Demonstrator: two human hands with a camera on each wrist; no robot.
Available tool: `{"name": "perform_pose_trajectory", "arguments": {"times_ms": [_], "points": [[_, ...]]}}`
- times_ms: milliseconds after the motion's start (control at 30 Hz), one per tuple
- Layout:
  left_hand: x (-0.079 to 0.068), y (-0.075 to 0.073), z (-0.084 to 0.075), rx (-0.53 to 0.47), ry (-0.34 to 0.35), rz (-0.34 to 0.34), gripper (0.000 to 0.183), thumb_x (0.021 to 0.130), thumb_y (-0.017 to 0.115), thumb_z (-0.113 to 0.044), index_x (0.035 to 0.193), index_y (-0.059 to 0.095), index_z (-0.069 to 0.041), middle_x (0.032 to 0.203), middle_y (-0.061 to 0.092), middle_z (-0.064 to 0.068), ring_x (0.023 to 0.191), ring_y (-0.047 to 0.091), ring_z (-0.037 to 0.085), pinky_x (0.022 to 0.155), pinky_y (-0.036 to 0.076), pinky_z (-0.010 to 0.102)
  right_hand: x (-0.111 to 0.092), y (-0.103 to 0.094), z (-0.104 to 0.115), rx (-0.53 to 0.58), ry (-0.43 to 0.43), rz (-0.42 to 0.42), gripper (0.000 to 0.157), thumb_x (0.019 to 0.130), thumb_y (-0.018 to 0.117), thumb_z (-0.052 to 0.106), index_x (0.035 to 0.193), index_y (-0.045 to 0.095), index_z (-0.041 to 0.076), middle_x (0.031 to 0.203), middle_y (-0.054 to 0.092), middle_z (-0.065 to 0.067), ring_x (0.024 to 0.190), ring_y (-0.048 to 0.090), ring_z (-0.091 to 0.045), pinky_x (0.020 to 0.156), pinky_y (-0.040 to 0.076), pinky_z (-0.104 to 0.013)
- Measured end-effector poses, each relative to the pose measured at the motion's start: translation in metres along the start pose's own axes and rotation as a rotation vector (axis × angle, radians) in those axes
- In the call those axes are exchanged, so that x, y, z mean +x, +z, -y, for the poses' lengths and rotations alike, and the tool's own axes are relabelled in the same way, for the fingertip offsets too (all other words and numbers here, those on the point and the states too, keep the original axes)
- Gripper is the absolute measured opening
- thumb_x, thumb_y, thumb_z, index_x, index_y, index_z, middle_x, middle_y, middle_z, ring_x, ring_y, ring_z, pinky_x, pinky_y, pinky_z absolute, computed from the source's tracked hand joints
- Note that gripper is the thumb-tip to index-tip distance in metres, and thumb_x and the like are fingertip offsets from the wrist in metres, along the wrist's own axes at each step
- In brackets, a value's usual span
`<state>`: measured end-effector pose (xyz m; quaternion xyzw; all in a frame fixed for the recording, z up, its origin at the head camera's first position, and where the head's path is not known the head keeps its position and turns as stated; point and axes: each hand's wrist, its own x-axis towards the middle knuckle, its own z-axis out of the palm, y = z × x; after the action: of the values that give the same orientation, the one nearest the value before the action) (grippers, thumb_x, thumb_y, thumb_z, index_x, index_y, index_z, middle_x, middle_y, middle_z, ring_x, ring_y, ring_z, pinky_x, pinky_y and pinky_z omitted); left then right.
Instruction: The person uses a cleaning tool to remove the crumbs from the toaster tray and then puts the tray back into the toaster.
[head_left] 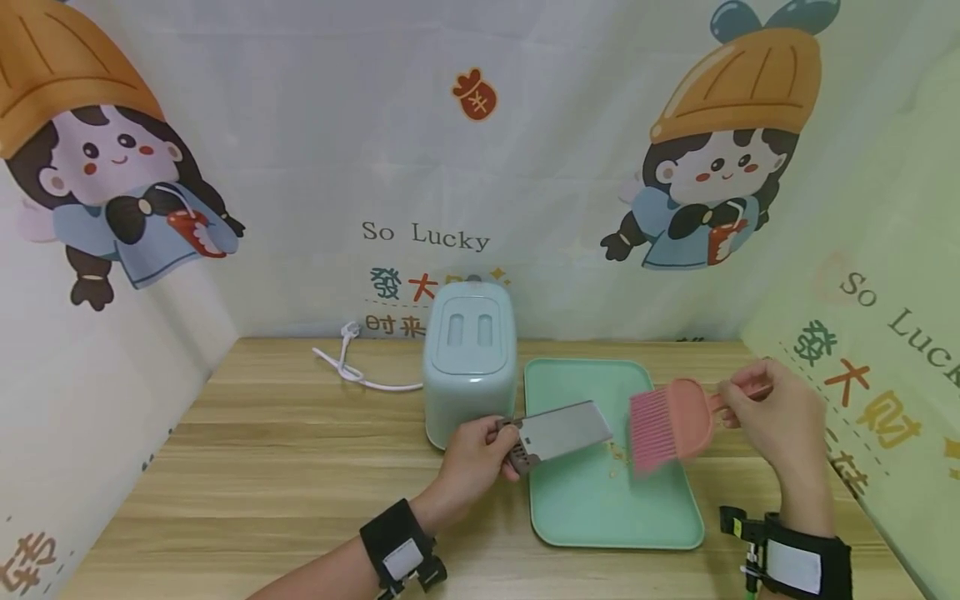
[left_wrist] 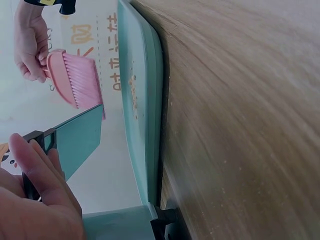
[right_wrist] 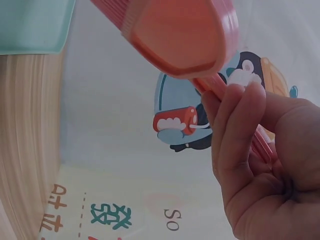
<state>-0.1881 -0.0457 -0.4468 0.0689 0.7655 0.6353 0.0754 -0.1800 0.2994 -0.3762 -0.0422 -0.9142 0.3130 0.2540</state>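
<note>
My left hand (head_left: pixel 476 454) grips the dark perforated end of a flat metal crumb tray (head_left: pixel 566 429), which is held above the green serving tray (head_left: pixel 600 521). In the left wrist view the crumb tray (left_wrist: pixel 80 140) is tilted, its face tinted green. My right hand (head_left: pixel 776 417) holds the handle of a small pink brush (head_left: pixel 690 417), bristles pointing left over the serving tray's right side. The right wrist view shows curled fingers round the brush handle (right_wrist: pixel 262 145). Light crumbs (head_left: pixel 615 454) lie on the serving tray, below the crumb tray's far end.
A pale blue-green toaster (head_left: pixel 470 358) stands left of the serving tray, behind my left hand. Its white cord and plug (head_left: pixel 347 367) lie to its left. The wooden table (head_left: pixel 300 467) meets printed cloth walls (head_left: pixel 570 192) at the back and sides.
</note>
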Motion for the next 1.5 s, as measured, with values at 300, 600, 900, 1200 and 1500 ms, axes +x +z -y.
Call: {"name": "perform_pose_trajectory", "arguments": {"times_ms": [300, 600, 900, 1200, 1500], "points": [[0.0, 0.002, -0.005, 0.003, 0.016, 0.018, 0.018, 0.096, 0.053, -0.02, 0.093, 0.067, -0.008, 0.075, 0.067, 0.004, 0.058, 0.063, 0.019, 0.062, 0.055, 0.04, -0.001, -0.007, -0.01, 0.144, 0.177, -0.125, 0.022, 0.09, 0.066, 0.021, 0.101, 0.058, 0.004, 0.075, 0.065, -0.002, 0.051, 0.062, -0.005, 0.044, 0.049, -0.017], [-0.002, 0.0, -0.008, -0.016, 0.01, 0.031, 0.019, 0.097, 0.054, -0.021, 0.092, 0.066, -0.007, 0.076, 0.067, 0.005, 0.059, 0.062, 0.018, 0.055, 0.052, 0.027, 0.007, -0.02, -0.032, 0.363, 0.292, -0.018, 0.013, 0.094, 0.06, 0.02, 0.102, 0.054, 0.012, 0.073, 0.063, 0.014, 0.06, 0.066, -0.01, 0.051, 0.053, -0.021], [-0.004, -0.003, -0.009, -0.029, 0.018, 0.02, 0.02, 0.098, 0.053, -0.02, 0.094, 0.066, -0.007, 0.078, 0.067, 0.005, 0.058, 0.062, 0.017, 0.058, 0.054, 0.031, 0.007, -0.029, -0.059, 0.448, 0.351, 0.002, 0.022, 0.089, 0.068, 0.022, 0.104, 0.053, 0.017, 0.092, 0.055, 0.009, 0.069, 0.064, -0.001, 0.062, 0.053, -0.017], [-0.022, -0.009, -0.037, -0.024, 0.013, 0.009, 0.019, 0.097, 0.05, -0.01, 0.094, 0.064, 0.002, 0.077, 0.066, 0.011, 0.057, 0.061, 0.018, 0.052, 0.046, 0.019, -0.006, -0.022, -0.085, -0.103, 0.231, -0.067, 0.039, 0.09, 0.066, 0.034, 0.107, 0.06, -0.001, 0.086, 0.068, -0.017, 0.057, 0.039, 0.019, 0.047, 0.041, -0.016], [-0.026, -0.013, -0.04, -0.014, 0.006, -0.007, 0.019, 0.098, 0.05, -0.011, 0.093, 0.064, 0.002, 0.077, 0.066, 0.011, 0.059, 0.062, 0.02, 0.053, 0.047, 0.019, -0.012, -0.011, -0.093, -0.215, 0.032, -0.072, 0.031, 0.089, 0.067, 0.023, 0.097, 0.057, -0.005, 0.068, 0.067, -0.018, 0.044, 0.051, 0.004, 0.037, 0.036, -0.023]]}}
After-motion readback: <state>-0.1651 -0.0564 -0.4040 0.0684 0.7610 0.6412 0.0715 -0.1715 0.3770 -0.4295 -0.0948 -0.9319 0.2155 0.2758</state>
